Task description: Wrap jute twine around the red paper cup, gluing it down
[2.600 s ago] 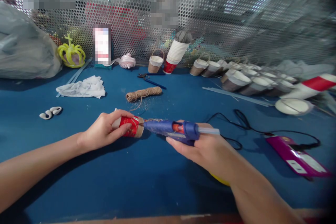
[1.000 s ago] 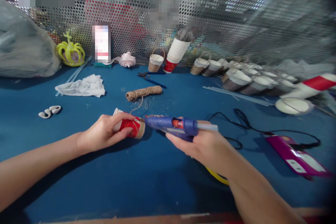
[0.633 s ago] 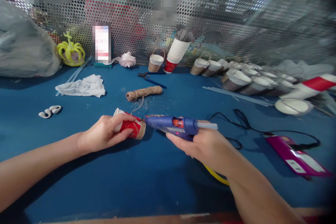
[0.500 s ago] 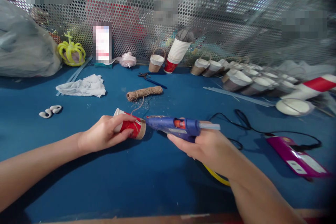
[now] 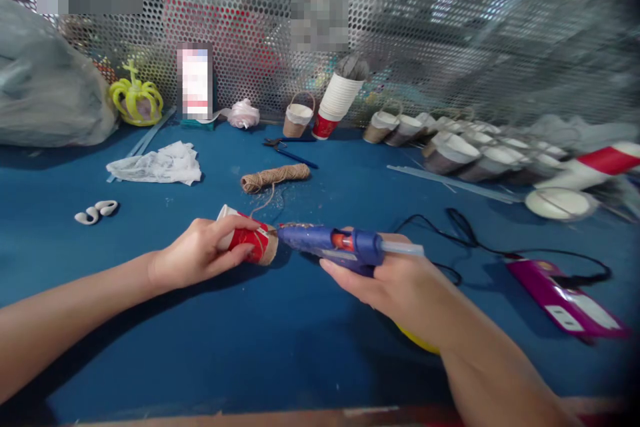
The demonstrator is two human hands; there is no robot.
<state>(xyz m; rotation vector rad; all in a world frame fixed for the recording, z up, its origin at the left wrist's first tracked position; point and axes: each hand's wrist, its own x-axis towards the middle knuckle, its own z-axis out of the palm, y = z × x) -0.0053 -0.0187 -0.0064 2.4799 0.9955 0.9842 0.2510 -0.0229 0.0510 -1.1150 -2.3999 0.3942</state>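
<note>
My left hand (image 5: 205,252) is closed around a red and white paper cup (image 5: 250,244) lying on its side, with its base turned to the right. Brown twine is wound round the base end of the cup. A strand runs from there up to a roll of twine (image 5: 276,177) on the table. In my right hand (image 5: 395,273) is a blue hot glue gun (image 5: 325,240), a clear glue stick sticking out of its back. The gun's nozzle is at the twine-wrapped end of the cup; whether it touches is hard to tell.
A purple power strip (image 5: 565,297) with a black cord lies at the right. Behind stand a stack of cups (image 5: 341,103), a small twine-covered bucket (image 5: 299,121) and several more buckets (image 5: 455,150). Pliers (image 5: 290,152), white cloth (image 5: 157,165) and earbuds (image 5: 96,211) lie about the blue table (image 5: 200,353).
Very little differs. My right hand and the glue gun have tilted and shifted slightly, and less of the yellow thing under my right wrist shows. My left hand keeps hold of the cup.
</note>
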